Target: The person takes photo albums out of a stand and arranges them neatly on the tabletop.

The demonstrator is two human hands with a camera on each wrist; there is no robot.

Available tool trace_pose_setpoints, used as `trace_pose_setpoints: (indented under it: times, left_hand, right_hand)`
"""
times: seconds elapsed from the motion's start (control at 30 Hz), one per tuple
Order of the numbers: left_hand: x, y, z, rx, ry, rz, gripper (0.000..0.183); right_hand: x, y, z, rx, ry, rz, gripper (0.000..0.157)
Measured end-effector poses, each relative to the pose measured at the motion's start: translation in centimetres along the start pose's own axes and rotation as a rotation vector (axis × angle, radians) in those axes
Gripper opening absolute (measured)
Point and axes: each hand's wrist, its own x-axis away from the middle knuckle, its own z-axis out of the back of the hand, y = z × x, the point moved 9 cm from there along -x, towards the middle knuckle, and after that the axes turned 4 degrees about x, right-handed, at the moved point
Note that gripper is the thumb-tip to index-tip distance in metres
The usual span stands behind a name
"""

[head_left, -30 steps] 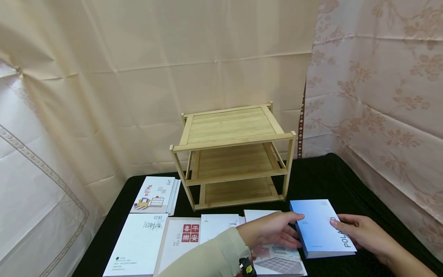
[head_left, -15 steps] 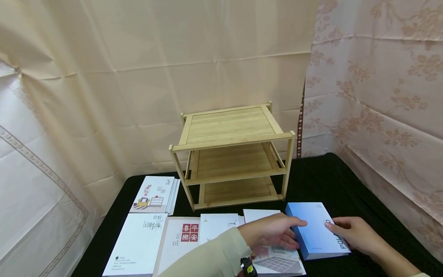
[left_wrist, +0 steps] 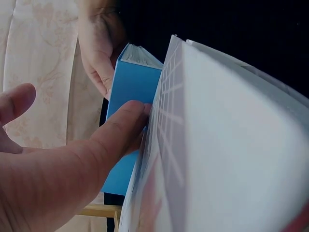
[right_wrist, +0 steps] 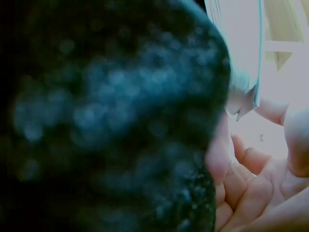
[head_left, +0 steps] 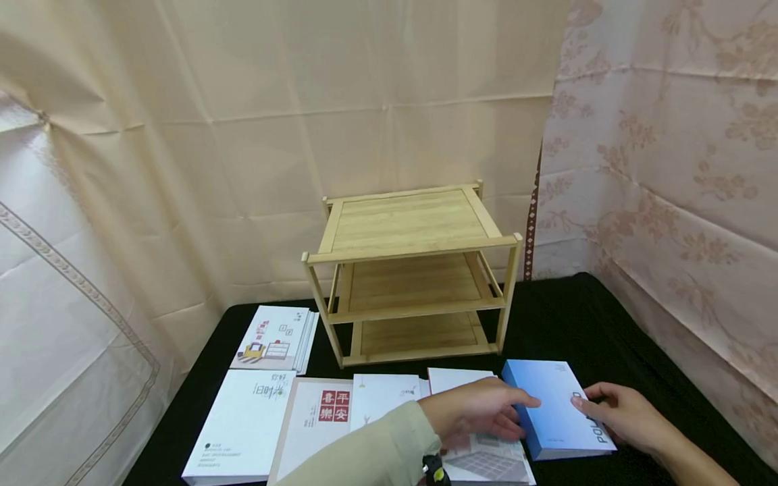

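Observation:
A thick blue book (head_left: 550,405) with dark letters along its right edge lies at the right front of the black-covered table. My right hand (head_left: 635,415) grips its right edge, thumb on the cover and fingers underneath. My left hand (head_left: 474,408) is at its left side, fingers extended against the blue spine (left_wrist: 135,79) and thumb over the cover's edge. Under the left hand lies a white book with a grid pattern (head_left: 489,462), partly covered by hand and sleeve. In the right wrist view, dark blurred cloth hides much of the right hand (right_wrist: 256,188).
A three-tier wooden shelf (head_left: 413,219) stands behind the books. A row of white books runs left, including one with a red square print (head_left: 334,406) and a larger white one (head_left: 240,425). A small stack of books (head_left: 273,337) sits behind them. Curtains enclose the table.
The blue book has shifted slightly left and nearer to me, the right hand moving with it. The left hand stays almost in place, now closer against the book's spine.

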Motion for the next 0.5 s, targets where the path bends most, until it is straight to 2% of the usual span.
trace_pose_setpoints:
  times: [0.27,0.5]
  left_hand:
    - [0.4,-0.5,-0.3,0.044,0.021,-0.01,0.038]
    - [0.8,-0.4,-0.5,0.037,0.052,-0.03,0.04]
  right_hand:
    - [0.4,0.0,0.2,0.019,-0.001,-0.005,0.067]
    - [1.1,-0.8,0.8,0.144,0.054,-0.005,0.07]
